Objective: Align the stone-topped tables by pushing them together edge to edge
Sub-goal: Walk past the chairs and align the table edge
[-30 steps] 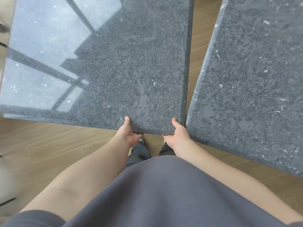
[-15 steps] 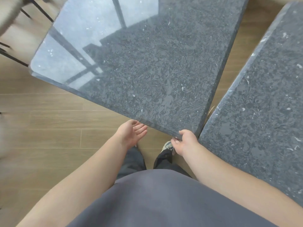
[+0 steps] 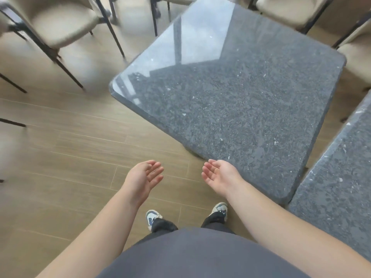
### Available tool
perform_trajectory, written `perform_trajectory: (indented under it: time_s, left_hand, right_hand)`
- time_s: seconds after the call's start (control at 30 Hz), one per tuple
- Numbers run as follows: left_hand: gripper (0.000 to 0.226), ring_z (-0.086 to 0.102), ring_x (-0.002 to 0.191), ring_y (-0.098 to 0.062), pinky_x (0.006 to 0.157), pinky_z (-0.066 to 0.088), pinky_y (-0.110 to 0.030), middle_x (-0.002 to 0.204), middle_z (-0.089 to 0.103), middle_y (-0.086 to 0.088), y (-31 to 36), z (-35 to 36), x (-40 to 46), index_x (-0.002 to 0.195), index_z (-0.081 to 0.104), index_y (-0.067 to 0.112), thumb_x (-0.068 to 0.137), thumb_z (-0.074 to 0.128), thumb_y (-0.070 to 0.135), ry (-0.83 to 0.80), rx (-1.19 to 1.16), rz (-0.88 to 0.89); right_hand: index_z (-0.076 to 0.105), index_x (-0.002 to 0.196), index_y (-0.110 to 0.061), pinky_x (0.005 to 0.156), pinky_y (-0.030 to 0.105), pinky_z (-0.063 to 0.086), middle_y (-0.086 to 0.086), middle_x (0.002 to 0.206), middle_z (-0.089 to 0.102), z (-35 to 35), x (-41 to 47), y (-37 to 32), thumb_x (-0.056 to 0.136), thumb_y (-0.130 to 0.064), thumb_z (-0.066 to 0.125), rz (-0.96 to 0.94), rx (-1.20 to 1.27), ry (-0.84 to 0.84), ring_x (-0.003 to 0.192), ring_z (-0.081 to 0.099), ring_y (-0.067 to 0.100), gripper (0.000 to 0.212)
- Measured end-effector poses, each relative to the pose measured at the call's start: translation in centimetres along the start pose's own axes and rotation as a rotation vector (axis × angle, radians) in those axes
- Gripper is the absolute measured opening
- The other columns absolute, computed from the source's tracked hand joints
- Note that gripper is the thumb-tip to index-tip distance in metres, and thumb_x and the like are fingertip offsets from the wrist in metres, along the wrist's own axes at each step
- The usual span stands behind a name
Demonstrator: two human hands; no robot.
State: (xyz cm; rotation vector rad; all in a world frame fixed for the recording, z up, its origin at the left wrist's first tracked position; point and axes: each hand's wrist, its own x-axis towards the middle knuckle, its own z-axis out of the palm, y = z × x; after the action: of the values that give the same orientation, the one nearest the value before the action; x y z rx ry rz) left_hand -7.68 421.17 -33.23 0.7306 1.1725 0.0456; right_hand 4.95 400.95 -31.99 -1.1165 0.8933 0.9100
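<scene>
Both hands have let go of the near edge they gripped a second ago, and the view has pulled back and turned left. The left hand (image 3: 143,178) hangs over the wooden floor (image 3: 66,157), palm up, fingers (image 3: 154,173) loosely spread and holding nothing. The right hand (image 3: 219,175) is likewise palm up with relaxed fingers, just off the near edge of the left stone tabletop (image 3: 236,93). Two dark speckled stone tabletops show. The left one sits turned, one rounded corner pointing toward the person's right shoe (image 3: 219,209); its right edge runs up and away. The second tabletop (image 3: 337,177) lies at the right; the two nearly meet at the near corner, the gap between them widening farther away. Beige chairs (image 3: 60,23) with black legs stand beyond. No writing can be read.
</scene>
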Motion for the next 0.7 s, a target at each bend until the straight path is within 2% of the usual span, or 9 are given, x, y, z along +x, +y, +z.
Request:
perform_trajectory:
  time_s: [0.2,0.37,0.5,0.7]
  left_hand:
    - [0.024,0.070,0.095,-0.028,0.087,0.057,-0.041,0.105,0.068,-0.015,10.5,-9.3,-2.8,0.106,0.058,0.006,0.103,0.035,0.000,0.011,0.033,0.235]
    - [0.023,0.071,0.090,-0.024,0.080,0.058,-0.037,0.102,0.069,-0.013,17.0,-15.4,-4.8,0.103,0.058,0.008,0.102,0.036,0.001,0.051,0.025,0.369]
    - [0.025,0.073,0.084,-0.020,0.078,0.057,-0.036,0.098,0.070,-0.010,20.1,-18.8,-5.8,0.101,0.059,0.011,0.101,0.037,0.000,0.077,0.015,0.446]
    - [0.023,0.072,0.089,-0.023,0.082,0.057,-0.040,0.096,0.073,-0.007,26.3,-19.5,-4.3,0.108,0.061,0.011,0.101,0.041,0.001,0.046,0.029,0.545]
  right_hand:
    - [0.060,0.101,-0.007,0.067,0.034,0.053,0.008,0.083,0.061,13.8,-3.7,5.3,0.096,-0.003,0.040,-0.113,-0.131,-0.171,0.072,0.060,0.021,0.021]
    - [0.061,0.097,-0.010,0.065,0.032,0.053,0.006,0.079,0.063,22.9,-6.6,8.8,0.092,0.003,0.043,-0.290,-0.346,-0.320,0.068,0.061,0.019,0.023]
    - [0.061,0.098,-0.010,0.068,0.032,0.054,0.004,0.078,0.064,28.0,-8.2,8.7,0.094,0.003,0.041,-0.396,-0.453,-0.411,0.067,0.062,0.017,0.025]
    - [0.065,0.100,-0.013,0.071,0.030,0.055,0.003,0.081,0.069,33.7,-8.7,5.4,0.091,-0.003,0.046,-0.548,-0.567,-0.524,0.077,0.065,0.018,0.023]
